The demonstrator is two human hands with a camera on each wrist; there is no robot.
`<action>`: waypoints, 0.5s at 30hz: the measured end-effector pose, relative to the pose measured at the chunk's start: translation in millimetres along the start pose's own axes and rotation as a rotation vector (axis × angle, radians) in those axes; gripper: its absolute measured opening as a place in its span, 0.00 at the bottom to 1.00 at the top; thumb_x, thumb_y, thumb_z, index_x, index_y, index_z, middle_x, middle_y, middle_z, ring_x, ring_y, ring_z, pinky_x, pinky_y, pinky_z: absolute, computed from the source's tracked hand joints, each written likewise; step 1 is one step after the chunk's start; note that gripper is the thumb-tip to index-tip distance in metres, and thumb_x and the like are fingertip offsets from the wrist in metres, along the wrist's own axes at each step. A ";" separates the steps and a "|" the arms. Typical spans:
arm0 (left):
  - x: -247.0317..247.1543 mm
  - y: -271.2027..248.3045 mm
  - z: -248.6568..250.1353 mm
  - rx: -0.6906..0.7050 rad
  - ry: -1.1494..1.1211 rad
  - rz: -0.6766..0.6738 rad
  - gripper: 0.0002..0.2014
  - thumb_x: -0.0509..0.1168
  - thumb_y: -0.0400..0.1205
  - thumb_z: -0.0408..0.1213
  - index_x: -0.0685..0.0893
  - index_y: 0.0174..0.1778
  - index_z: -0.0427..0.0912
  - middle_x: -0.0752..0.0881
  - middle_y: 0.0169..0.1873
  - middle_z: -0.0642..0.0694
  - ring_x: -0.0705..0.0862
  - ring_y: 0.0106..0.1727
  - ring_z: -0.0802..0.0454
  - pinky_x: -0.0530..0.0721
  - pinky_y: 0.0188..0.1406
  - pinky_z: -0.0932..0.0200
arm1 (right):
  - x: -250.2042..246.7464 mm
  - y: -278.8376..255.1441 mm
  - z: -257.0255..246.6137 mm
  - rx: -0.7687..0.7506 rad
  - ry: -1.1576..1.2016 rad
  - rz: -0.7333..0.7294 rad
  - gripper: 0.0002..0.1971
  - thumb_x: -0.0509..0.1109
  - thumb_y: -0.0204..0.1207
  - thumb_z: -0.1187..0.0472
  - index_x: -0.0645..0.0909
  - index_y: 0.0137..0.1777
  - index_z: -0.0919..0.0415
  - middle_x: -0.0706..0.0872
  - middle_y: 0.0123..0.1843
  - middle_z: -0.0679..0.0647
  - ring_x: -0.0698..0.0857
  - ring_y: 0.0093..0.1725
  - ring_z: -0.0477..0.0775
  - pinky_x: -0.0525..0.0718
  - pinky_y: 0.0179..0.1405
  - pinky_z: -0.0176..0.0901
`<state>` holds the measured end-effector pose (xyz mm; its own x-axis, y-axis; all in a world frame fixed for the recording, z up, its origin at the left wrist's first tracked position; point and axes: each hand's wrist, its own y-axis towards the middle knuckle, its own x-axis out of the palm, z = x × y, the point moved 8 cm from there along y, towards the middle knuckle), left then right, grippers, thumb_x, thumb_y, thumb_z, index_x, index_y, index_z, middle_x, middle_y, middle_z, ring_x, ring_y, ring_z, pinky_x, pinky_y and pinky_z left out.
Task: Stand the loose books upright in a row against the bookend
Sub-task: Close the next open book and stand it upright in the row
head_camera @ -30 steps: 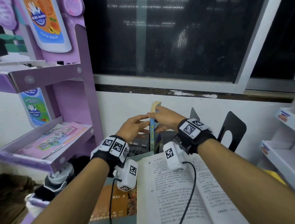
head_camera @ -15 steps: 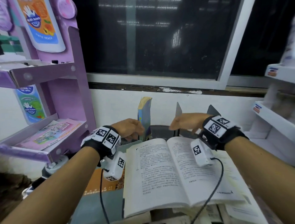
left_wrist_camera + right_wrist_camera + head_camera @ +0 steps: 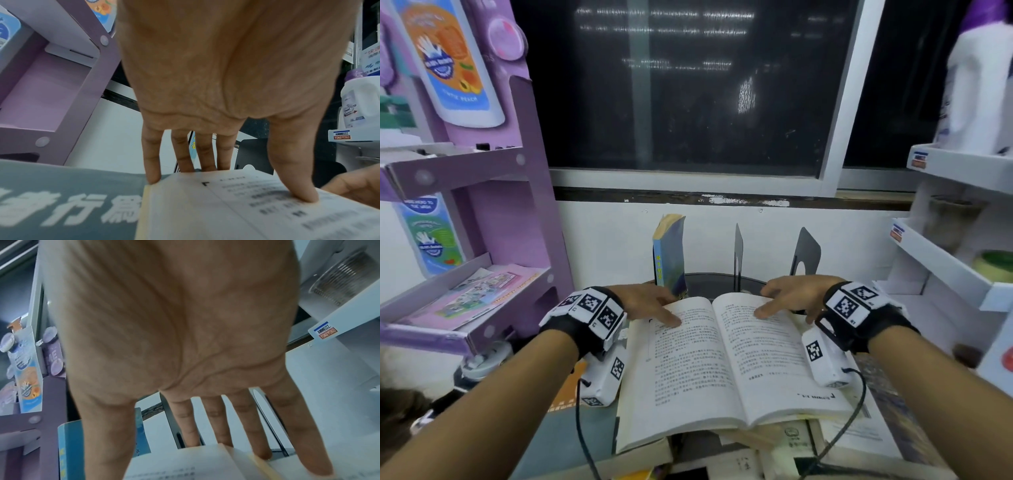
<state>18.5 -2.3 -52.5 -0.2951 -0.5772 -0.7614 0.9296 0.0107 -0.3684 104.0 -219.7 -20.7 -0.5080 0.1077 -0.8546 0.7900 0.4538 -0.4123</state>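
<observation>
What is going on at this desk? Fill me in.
A person is tidying books. One blue book already stands upright beside the black bookends. Both hands are now on the open book lying on the pile: the left hand on its left page, the right hand on its right page, thumbs pressing down, not yet closing it.

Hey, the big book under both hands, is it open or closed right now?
Open. The big book lies flat with two printed pages spread either side of its centre fold; the left hand and right hand each touch a page.
</observation>
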 end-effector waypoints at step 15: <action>-31.9 3.1 15.1 0.135 -0.229 0.182 0.14 0.79 0.72 0.36 0.89 0.53 0.43 0.91 0.51 0.44 0.89 0.54 0.46 0.87 0.54 0.54 | -6.3 10.5 2.5 -0.035 0.054 0.060 0.27 0.81 0.68 0.49 0.81 0.62 0.62 0.85 0.60 0.53 0.84 0.61 0.55 0.85 0.49 0.43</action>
<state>34.2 3.8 -21.4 -0.0780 -0.7448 -0.6627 0.9879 0.0314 -0.1516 116.4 -217.8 -20.4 -0.4784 0.1826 -0.8589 0.8076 0.4755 -0.3488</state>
